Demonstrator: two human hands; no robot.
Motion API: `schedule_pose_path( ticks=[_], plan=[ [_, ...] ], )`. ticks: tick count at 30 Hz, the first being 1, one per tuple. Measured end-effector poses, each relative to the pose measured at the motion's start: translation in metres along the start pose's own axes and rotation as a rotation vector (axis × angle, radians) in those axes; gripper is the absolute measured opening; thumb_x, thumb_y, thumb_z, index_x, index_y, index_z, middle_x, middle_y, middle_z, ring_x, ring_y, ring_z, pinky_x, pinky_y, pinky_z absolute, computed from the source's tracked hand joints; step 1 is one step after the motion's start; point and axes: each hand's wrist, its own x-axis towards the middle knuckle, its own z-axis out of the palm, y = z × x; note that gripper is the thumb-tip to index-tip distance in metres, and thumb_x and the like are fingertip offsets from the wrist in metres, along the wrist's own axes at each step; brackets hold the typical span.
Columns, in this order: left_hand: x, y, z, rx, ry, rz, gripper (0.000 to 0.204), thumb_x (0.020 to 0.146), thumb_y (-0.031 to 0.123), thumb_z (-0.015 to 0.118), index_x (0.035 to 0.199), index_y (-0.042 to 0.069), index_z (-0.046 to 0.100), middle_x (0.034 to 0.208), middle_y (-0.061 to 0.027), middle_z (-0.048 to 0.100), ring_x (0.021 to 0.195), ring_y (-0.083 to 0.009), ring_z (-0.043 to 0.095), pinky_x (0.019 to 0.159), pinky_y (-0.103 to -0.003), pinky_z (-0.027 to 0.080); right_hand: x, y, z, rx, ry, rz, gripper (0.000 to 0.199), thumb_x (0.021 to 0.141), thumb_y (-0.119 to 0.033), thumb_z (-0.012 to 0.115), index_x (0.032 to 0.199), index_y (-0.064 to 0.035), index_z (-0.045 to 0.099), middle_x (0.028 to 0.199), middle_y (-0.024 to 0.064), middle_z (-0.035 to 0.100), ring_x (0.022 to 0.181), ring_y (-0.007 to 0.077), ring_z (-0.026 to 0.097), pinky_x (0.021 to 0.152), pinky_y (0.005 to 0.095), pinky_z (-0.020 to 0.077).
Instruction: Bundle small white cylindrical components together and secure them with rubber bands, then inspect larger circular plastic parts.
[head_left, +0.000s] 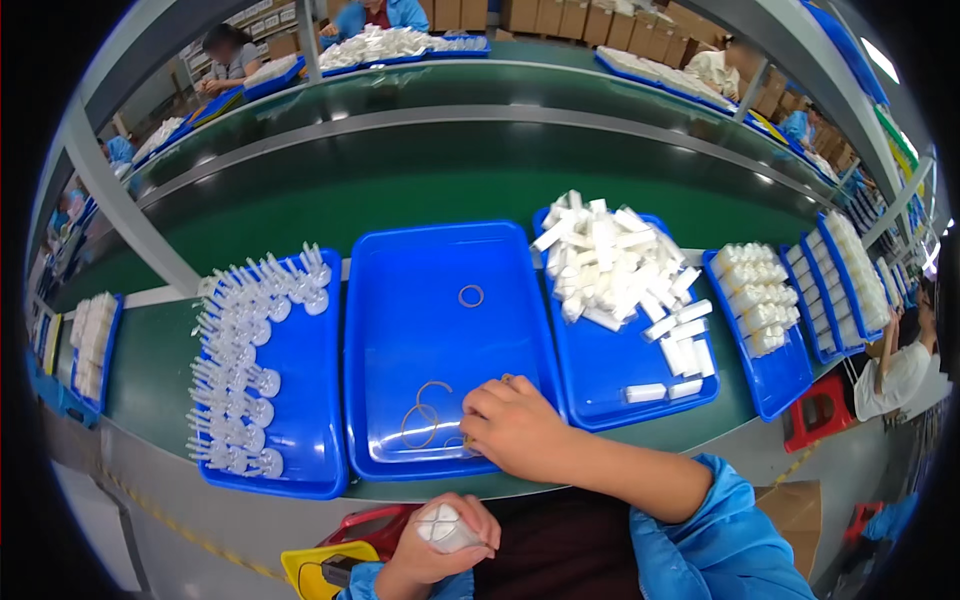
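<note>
Low at the front edge of the table, my left hand (447,540) is wrapped round a bundle of white rounded pieces (443,526), their ends facing up. My right hand (515,425) reaches into the near right part of the middle blue tray (450,270), its fingers curled down and pinched. A thin tan rubber band (455,442) shows at those fingertips, partly hidden by the hand. More loose rubber bands (420,425) lie just left of it, and a small ring-shaped rubber band (471,296) sits farther back in the tray.
On the left, a blue tray (305,400) holds rows of clear plastic stemmed parts (240,380). A blue tray (590,395) on the right carries heaped white boxes (605,260). Farther right stand more filled trays (785,385). Behind runs a green conveyor (440,170); other people work beyond it.
</note>
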Motion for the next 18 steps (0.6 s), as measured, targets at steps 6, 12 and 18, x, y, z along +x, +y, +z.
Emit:
schedule_pose_path(
  ticks=[6,12,18],
  plan=[
    [0.018,0.030,0.036,0.478,0.466,0.048,0.021,0.077,-0.003,0.060,0.089,0.007,0.047,0.086,-0.0078,0.053,0.075,-0.0160,0.054,0.066,-0.028,0.047,-0.003,0.001,-0.012,0.100,0.213,0.034,0.009,0.070,-0.026,0.062,0.070,-0.0169,0.064,0.081,-0.0016,0.056,0.086,0.0170,0.052,0.075,0.0355,0.0352],
    [0.062,0.031,0.033,0.809,0.745,0.245,0.038,0.078,-0.004,0.062,0.114,-0.004,0.049,0.085,-0.0055,0.057,0.073,-0.0131,0.053,0.068,-0.024,0.045,0.005,0.009,-0.009,0.665,0.328,0.140,0.021,0.070,-0.027,0.074,0.076,-0.0077,0.071,0.075,0.0061,0.064,0.066,0.0178,0.062,0.059,0.0311,0.0482],
    [0.075,0.026,0.006,0.769,0.685,0.260,0.025,0.076,-0.002,0.065,0.095,-0.003,0.049,0.082,-0.0075,0.056,0.067,-0.0149,0.053,0.059,-0.026,0.044,-0.005,-0.018,-0.029,1.079,0.460,0.308,0.014,0.068,-0.019,0.075,0.071,-0.0055,0.070,0.069,0.0053,0.061,0.065,0.0148,0.060,0.057,0.0265,0.0465]
  ],
)
